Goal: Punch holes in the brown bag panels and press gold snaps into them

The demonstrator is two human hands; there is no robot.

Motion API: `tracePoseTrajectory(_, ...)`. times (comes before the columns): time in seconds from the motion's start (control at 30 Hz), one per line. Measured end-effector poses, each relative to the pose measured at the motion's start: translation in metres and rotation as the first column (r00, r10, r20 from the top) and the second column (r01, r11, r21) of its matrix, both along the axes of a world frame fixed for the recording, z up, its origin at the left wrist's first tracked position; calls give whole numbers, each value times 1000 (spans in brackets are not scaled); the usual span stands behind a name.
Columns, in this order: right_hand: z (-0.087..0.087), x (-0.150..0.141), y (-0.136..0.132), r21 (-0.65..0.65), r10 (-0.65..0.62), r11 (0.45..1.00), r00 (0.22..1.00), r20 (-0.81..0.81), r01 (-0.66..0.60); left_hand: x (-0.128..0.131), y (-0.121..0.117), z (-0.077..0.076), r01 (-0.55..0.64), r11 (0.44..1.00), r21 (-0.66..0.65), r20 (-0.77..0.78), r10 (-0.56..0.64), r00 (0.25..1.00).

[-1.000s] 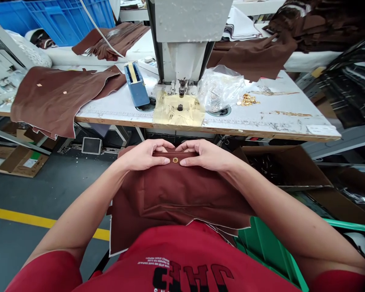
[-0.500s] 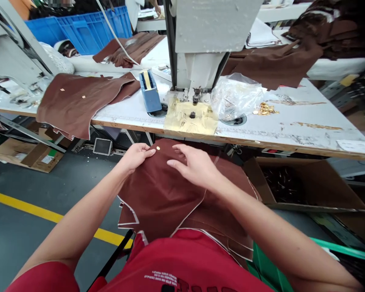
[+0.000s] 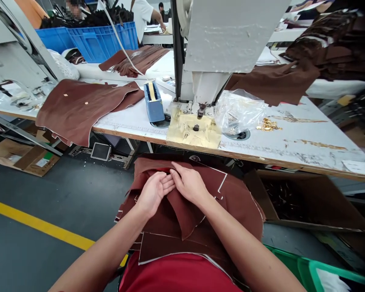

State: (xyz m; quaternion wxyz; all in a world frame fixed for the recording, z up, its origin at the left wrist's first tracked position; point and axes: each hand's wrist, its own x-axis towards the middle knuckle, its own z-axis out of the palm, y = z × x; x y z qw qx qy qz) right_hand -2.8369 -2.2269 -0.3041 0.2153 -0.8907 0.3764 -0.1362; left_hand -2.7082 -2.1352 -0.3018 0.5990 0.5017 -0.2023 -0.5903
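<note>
My left hand [image 3: 154, 194] is palm up over the brown fabric panels [image 3: 234, 211] on my lap, its fingers stretched toward the right hand. My right hand [image 3: 190, 184] lies over the fabric with thumb and forefinger apart, the thumb touching the left fingertips. Both hands look open. Beneath them one brown panel [image 3: 182, 217] is folded over, its pointed corner hanging toward me. The panels have pale cut edges. Just beyond the hands stands the sewing machine [image 3: 201, 109], with yellowish tape over its plate.
On the table [image 3: 310, 142] are a blue tape dispenser [image 3: 154, 105], a clear plastic bag [image 3: 239, 111] and small gold pieces [image 3: 269, 125]. More brown panels [image 3: 82, 109] hang over the edge at left. A cardboard box [image 3: 316, 207] and green bin [image 3: 295, 263] stand at right.
My left hand has turned palm up and moved right and toward me. Both hands have come together. The panel with a gold dot is now folded over, and the dot is out of sight.
</note>
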Motion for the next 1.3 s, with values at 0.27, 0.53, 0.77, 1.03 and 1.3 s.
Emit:
tracePoseTrajectory(0.27,28,-17,-38,-146,-83,986,996,22,85,53,-49,39,313,950,-21,1000,27,-15)
tracePoseTrajectory(0.53,66,-34,-118,-51,-198,974,941,273,220,26,-148,64,266,963,-39,995,62,-77)
tracePoseTrajectory(0.77,57,-31,-163,219,-305,947,868,392,234,21,-198,59,221,973,-70,998,69,13)
tracePoseTrajectory(1.03,47,-31,-171,374,-365,904,833,416,209,24,-208,51,281,956,-83,978,25,205)
tracePoseTrajectory(1.3,47,-29,-175,367,-349,910,832,431,191,25,-215,46,314,947,-74,959,-19,284)
